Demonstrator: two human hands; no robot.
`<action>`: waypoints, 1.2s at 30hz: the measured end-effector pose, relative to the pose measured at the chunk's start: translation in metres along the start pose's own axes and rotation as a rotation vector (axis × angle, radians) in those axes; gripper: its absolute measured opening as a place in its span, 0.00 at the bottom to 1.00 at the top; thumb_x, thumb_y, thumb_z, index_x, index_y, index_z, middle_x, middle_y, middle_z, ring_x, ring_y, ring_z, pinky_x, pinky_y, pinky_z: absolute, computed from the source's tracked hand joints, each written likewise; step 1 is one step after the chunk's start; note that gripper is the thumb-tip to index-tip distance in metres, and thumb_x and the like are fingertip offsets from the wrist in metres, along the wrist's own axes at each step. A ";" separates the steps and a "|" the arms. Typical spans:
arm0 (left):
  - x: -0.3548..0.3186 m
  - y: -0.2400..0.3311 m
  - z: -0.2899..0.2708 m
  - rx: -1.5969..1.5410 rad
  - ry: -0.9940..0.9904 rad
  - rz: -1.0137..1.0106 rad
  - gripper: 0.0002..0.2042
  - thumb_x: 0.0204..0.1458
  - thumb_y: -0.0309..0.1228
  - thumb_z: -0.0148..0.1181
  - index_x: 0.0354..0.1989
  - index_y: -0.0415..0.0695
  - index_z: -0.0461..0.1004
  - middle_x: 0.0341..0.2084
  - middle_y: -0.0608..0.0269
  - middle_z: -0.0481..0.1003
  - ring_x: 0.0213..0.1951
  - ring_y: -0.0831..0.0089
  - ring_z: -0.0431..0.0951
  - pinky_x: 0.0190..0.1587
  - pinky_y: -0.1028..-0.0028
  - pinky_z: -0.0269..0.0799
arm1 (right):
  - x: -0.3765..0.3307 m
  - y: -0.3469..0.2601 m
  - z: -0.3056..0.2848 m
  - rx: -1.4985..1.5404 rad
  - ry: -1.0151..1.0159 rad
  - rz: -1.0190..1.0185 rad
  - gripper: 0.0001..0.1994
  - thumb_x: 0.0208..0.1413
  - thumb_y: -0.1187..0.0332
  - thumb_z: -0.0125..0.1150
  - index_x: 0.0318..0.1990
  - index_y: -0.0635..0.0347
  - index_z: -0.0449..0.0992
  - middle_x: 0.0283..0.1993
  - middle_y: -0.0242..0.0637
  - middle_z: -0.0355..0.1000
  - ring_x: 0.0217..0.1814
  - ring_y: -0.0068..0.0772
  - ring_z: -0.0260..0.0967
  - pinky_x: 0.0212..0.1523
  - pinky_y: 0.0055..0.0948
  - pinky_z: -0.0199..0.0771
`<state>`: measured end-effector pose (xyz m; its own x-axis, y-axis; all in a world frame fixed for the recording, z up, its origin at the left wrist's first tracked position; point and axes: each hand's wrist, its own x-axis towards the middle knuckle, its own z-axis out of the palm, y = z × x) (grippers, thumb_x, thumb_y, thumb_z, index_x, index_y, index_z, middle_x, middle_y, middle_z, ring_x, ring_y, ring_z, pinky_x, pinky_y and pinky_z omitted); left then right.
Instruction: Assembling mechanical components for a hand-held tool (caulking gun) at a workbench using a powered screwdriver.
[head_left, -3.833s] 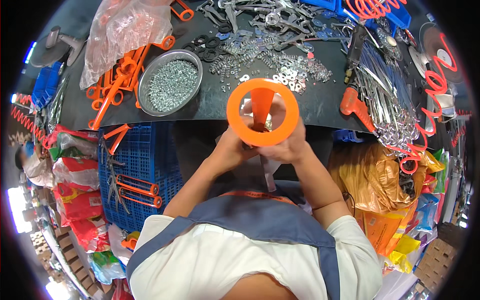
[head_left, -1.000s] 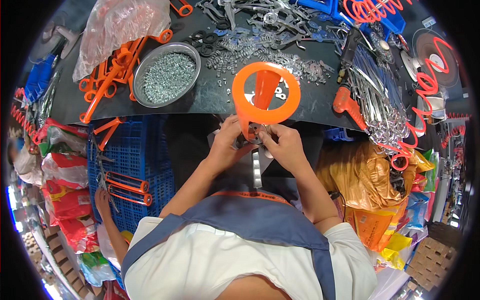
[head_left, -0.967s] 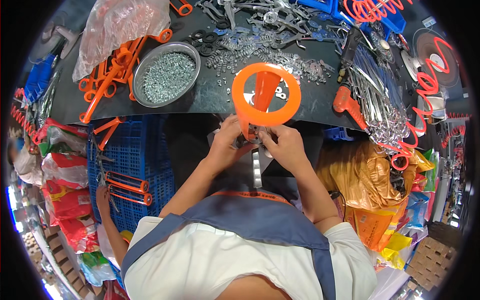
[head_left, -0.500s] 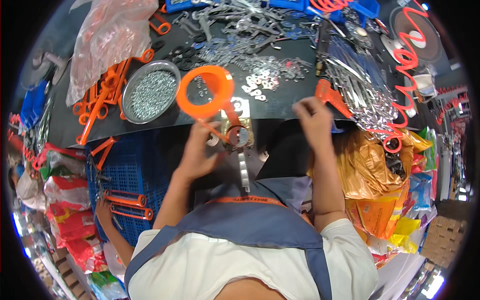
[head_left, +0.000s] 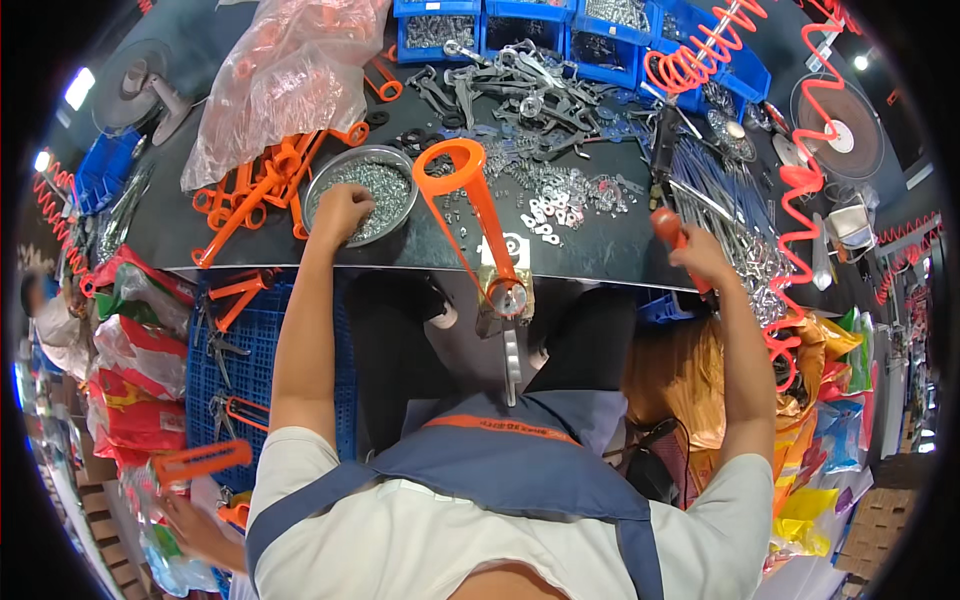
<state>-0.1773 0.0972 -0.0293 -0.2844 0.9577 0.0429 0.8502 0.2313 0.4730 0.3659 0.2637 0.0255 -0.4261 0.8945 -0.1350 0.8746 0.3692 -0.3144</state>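
Note:
My left hand (head_left: 345,213) reaches into a round metal bowl (head_left: 413,203) of small shiny metal pieces. Its fingers are closed together; what they pinch is hidden. Near the table's right front edge, my right hand (head_left: 703,258) is wrapped round a red-orange handled tool (head_left: 671,228), partly covered by the fingers. Between my hands, an orange frame (head_left: 484,212) with a ring at its upper end stands tilted in a brass-coloured fixture (head_left: 492,300) at the table edge. A metal lever strip (head_left: 512,362) hangs from its lower end. Neither hand touches the frame.
Orange frames (head_left: 245,205) and a clear plastic bag (head_left: 280,85) lie at the left. Loose metal levers (head_left: 520,95), white pieces (head_left: 550,212) and blue bins (head_left: 515,28) are farther back. Red coiled hoses (head_left: 803,180) hang at right. A co-worker's hand (head_left: 195,520) is beside an orange part at lower left.
My left hand has gone from beside the orange frame into the bowl. My right hand has moved right and closed on the tool handle. The whole view has shifted.

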 end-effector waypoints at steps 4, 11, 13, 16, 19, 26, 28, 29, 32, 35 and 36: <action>0.002 -0.016 -0.006 -1.020 0.126 -0.254 0.05 0.51 0.22 0.55 0.34 0.32 0.73 0.26 0.61 0.74 0.31 0.74 0.75 0.33 0.83 0.70 | -0.030 -0.030 -0.027 0.767 -0.019 0.163 0.23 0.36 0.68 0.55 0.44 0.69 0.68 0.40 0.47 0.72 0.37 0.32 0.72 0.29 0.24 0.72; 0.002 -0.036 -0.017 -1.716 0.128 -0.228 0.07 0.54 0.18 0.51 0.41 0.30 0.69 0.36 0.54 0.72 0.38 0.72 0.74 0.42 0.82 0.75 | -0.113 -0.079 -0.030 1.552 -0.099 -0.020 0.31 0.33 0.74 0.53 0.53 0.68 0.63 0.42 0.51 0.70 0.38 0.37 0.73 0.22 0.23 0.73; -0.004 -0.034 -0.019 -1.823 0.042 -0.208 0.07 0.54 0.18 0.50 0.41 0.29 0.69 0.36 0.53 0.72 0.37 0.71 0.73 0.42 0.80 0.75 | -0.131 -0.107 -0.009 1.670 0.021 0.087 0.33 0.31 0.75 0.58 0.54 0.64 0.62 0.38 0.46 0.69 0.31 0.36 0.71 0.14 0.18 0.66; -0.008 -0.022 -0.013 -2.112 0.175 -0.339 0.11 0.54 0.18 0.52 0.44 0.27 0.65 0.35 0.53 0.69 0.33 0.71 0.71 0.38 0.79 0.75 | -0.152 -0.121 0.005 1.721 -0.259 -0.002 0.28 0.41 0.78 0.60 0.53 0.69 0.61 0.39 0.49 0.70 0.34 0.36 0.71 0.13 0.17 0.65; -0.023 -0.003 -0.023 -2.252 0.028 -0.226 0.11 0.54 0.19 0.52 0.44 0.28 0.64 0.35 0.54 0.67 0.32 0.72 0.70 0.36 0.80 0.74 | -0.158 -0.132 0.008 1.753 -0.386 -0.018 0.27 0.41 0.78 0.60 0.53 0.70 0.61 0.37 0.48 0.70 0.32 0.35 0.70 0.16 0.18 0.67; -0.143 0.093 0.023 -1.862 -0.028 -0.315 0.06 0.54 0.27 0.54 0.35 0.36 0.70 0.25 0.66 0.69 0.24 0.84 0.67 0.21 0.90 0.61 | -0.160 -0.158 0.032 1.581 -0.430 -0.166 0.25 0.42 0.74 0.61 0.51 0.70 0.63 0.29 0.46 0.68 0.20 0.27 0.64 0.12 0.15 0.58; -0.163 0.121 0.031 -1.950 -0.205 -0.411 0.08 0.54 0.33 0.57 0.32 0.40 0.70 0.23 0.67 0.69 0.22 0.85 0.63 0.19 0.92 0.56 | -0.159 -0.170 0.040 1.569 -0.444 -0.165 0.26 0.43 0.75 0.60 0.52 0.69 0.62 0.31 0.47 0.68 0.22 0.27 0.65 0.14 0.16 0.60; -0.168 0.126 0.033 -2.123 -0.407 -0.427 0.08 0.54 0.33 0.57 0.32 0.40 0.71 0.24 0.66 0.69 0.22 0.84 0.62 0.21 0.92 0.57 | -0.159 -0.173 0.043 1.556 -0.446 -0.174 0.26 0.43 0.76 0.60 0.53 0.69 0.62 0.32 0.48 0.69 0.23 0.28 0.65 0.16 0.18 0.62; -0.173 0.139 0.047 -2.302 -0.454 -0.488 0.08 0.55 0.32 0.56 0.35 0.39 0.71 0.26 0.65 0.69 0.24 0.83 0.61 0.23 0.91 0.59 | -0.152 -0.173 0.050 1.501 -0.503 -0.152 0.25 0.44 0.76 0.60 0.52 0.69 0.63 0.33 0.48 0.70 0.27 0.31 0.68 0.17 0.19 0.63; -0.171 0.143 0.048 -2.420 -0.473 -0.612 0.08 0.55 0.30 0.55 0.38 0.38 0.70 0.28 0.64 0.67 0.26 0.82 0.62 0.24 0.89 0.64 | -0.151 -0.176 0.048 1.450 -0.534 -0.089 0.24 0.44 0.76 0.61 0.51 0.70 0.65 0.35 0.46 0.71 0.30 0.34 0.69 0.18 0.20 0.65; -0.171 0.147 0.045 -2.383 -0.454 -0.644 0.08 0.55 0.30 0.55 0.38 0.38 0.70 0.28 0.64 0.68 0.26 0.82 0.63 0.24 0.89 0.64 | -0.152 -0.174 0.049 1.464 -0.519 -0.073 0.24 0.44 0.76 0.61 0.51 0.70 0.64 0.35 0.47 0.71 0.30 0.34 0.70 0.18 0.20 0.65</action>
<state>0.0166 -0.0249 -0.0072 0.1439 0.9175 -0.3707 -0.9784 0.1881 0.0858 0.2666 0.0511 0.0543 -0.7574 0.5897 -0.2804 0.0000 -0.4294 -0.9031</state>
